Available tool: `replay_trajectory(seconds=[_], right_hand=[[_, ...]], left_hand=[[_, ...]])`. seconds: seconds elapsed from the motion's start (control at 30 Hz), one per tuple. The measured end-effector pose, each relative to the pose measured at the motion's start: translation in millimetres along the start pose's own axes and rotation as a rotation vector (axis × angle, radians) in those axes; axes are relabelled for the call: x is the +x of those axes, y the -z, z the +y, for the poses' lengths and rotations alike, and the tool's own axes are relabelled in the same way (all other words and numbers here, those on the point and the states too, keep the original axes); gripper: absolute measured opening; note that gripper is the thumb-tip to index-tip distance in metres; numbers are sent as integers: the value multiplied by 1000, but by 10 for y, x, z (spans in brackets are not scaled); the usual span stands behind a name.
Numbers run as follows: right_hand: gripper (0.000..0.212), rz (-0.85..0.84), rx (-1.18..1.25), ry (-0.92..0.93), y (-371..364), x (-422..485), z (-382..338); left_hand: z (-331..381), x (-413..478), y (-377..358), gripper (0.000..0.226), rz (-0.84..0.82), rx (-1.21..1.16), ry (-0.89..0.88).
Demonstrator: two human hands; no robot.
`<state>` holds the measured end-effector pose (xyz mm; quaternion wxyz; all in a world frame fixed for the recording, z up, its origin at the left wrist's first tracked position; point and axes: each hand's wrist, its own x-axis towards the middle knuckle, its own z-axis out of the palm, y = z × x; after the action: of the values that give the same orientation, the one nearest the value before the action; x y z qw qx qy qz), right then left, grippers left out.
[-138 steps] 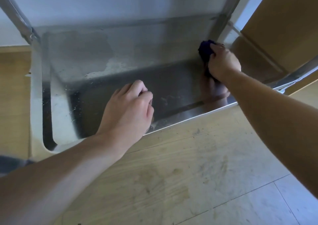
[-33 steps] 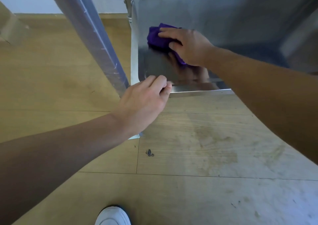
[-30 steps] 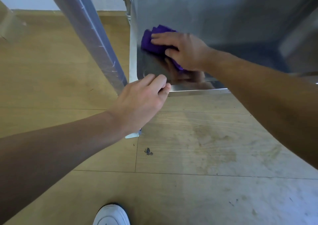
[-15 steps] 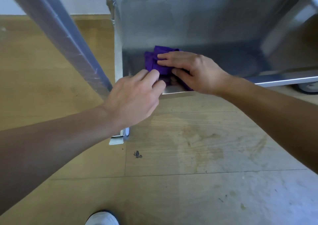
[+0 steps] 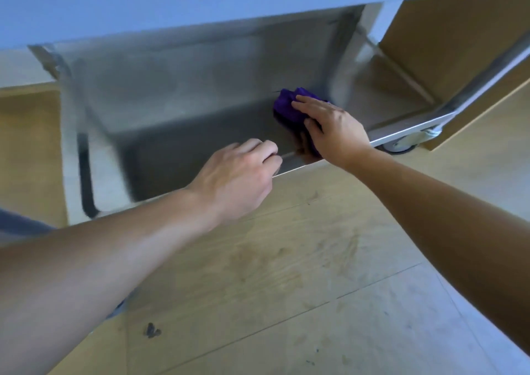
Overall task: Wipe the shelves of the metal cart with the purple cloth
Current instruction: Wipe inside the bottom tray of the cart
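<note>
Head view, your right hand (image 5: 334, 129) at 1 o'clock, fingers flat, pressing the cloth (image 5: 286, 108) onto the shelf (image 5: 177, 136) near its right end, your left hand (image 5: 238, 173) at centre, fingers curled over the shelf's front lip, caster (image 5: 403, 142) at 2 o'clock.

The cloth (image 5: 286, 107) lies on the shelf's (image 5: 200, 133) right part, under the right hand (image 5: 335, 130).

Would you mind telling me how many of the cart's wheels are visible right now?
1. One wheel sits under the lower shelf's front right corner, just beyond the right hand. Others may be hidden beneath the shelf or behind the left arm.
</note>
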<state>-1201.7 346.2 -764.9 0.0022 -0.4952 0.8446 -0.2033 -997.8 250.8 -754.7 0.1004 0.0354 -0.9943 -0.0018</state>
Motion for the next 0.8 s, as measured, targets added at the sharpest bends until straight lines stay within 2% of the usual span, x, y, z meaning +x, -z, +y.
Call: replay_trajectory(seconds=[0.17, 0.3, 0.43, 0.53, 0.6, 0.67, 0.7, 0.8], right_hand=[[43, 54, -23, -143, 163, -61, 442], [43, 125, -18, -222, 291, -86, 935], [43, 199, -41, -363, 452, 7, 1511], [45, 211, -53, -547, 542, 130, 1715], [48, 191, -144, -627, 506, 264, 1624], [49, 181, -193, -583, 377, 427, 1369], [50, 167, -156, -499, 280, 512, 1203], [51, 44, 11, -105, -70, 708, 677]], left_hand=[[135, 500, -88, 29, -49, -14, -62], [276, 877, -216, 27, -18, -105, 3], [334, 894, -382, 44, 69, -262, 81], [337, 880, -450, 30, 91, -333, 116], [357, 900, -457, 30, 98, -350, 120], [371, 905, -467, 30, 111, -349, 124], [386, 899, -466, 31, 116, -358, 132], [412, 873, -451, 36, 145, -435, 173]])
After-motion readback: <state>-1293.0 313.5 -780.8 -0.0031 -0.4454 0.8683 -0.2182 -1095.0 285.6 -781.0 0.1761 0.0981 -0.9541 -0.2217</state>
